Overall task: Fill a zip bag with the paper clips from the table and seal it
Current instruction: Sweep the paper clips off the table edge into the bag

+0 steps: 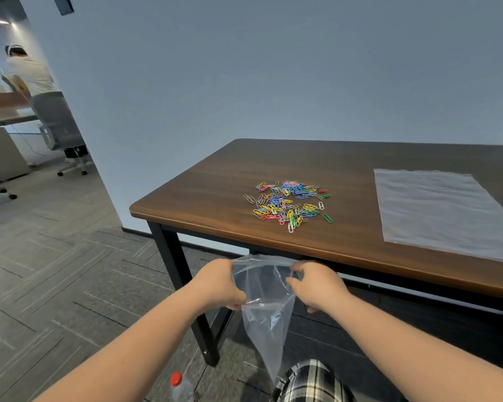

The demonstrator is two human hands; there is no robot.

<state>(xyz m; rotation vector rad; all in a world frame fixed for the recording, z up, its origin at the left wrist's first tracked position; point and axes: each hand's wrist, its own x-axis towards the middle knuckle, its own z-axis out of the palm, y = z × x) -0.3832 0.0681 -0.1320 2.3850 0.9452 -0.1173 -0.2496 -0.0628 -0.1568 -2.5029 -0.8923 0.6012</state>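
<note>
Holding a clear zip bag by its mouth, low centre of the frame, just below the near table edge. Left hand closed on the left side of the rim, fingers curled over the film. Right hand pinches the opposite side, thumb and fingertips on the rim. Mouth looks pulled partly open between them; bag body hangs down limp to a point, apparently empty.

Handling, as a guess: film thin, soft, slippery, weighs next to nothing; it will collapse unless the rim is held spread. Best hold is the stiffer zip strip at the top, one hand either side.

Paper clips lie in a loose multicoloured heap, centre of the frame, on the brown table, well apart from the bag. Small, light, wire; likely to tangle and scatter, easier scooped or swept to the edge than picked singly.

Right of the frame: a flat clear plastic sheet, possibly more bags, cannot tell. Bottom edge: a red-capped bottle on the floor.
</note>
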